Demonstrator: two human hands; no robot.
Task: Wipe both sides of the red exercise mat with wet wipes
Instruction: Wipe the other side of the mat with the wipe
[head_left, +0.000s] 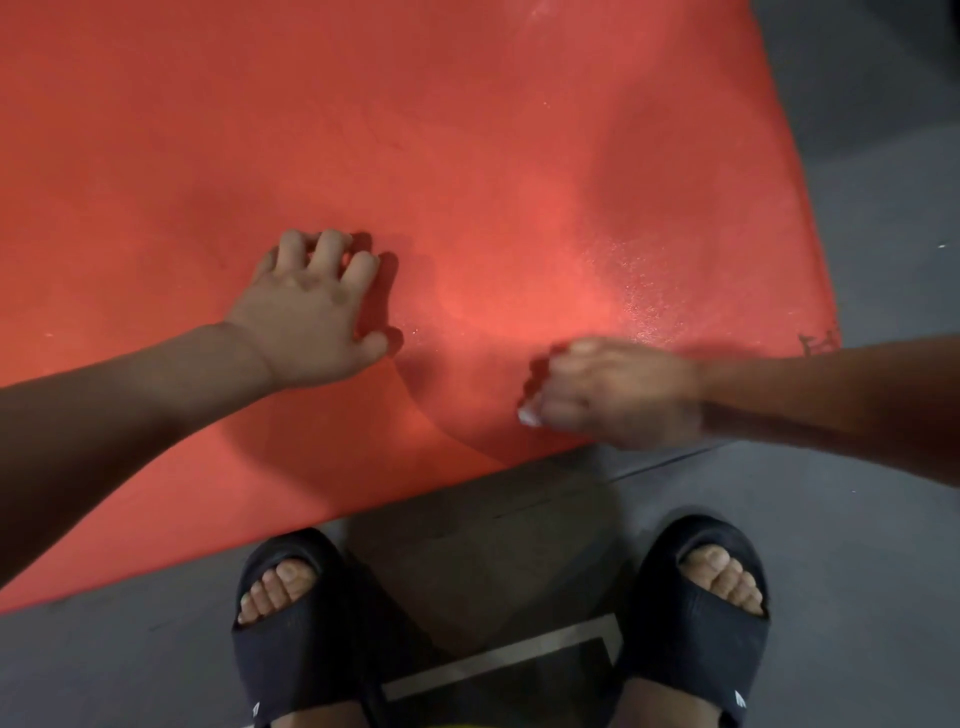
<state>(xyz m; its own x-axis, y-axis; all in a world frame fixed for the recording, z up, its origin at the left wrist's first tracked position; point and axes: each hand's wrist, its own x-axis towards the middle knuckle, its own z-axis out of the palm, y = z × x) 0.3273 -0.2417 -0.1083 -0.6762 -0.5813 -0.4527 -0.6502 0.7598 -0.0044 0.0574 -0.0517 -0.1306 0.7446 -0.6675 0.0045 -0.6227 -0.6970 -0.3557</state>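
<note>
1. Red mat (467, 156) lies flat on the grey floor (883, 519), its near edge just ahead of our black sandals (291, 654).
2. Our left hand (311, 317) rests on the mat, fingers spread and relaxed, holding nothing.
3. Our right hand (618, 395), blurred, curls around a white wipe (530, 415) close to the mat's near edge.
4. A glistening patch (628, 291) shows on the mat just beyond that hand.

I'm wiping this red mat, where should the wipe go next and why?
Probably sweep the right hand and its wet wipe leftward along the red mat: wet sheen shows only on the right, and the left hand rests on it.
</note>
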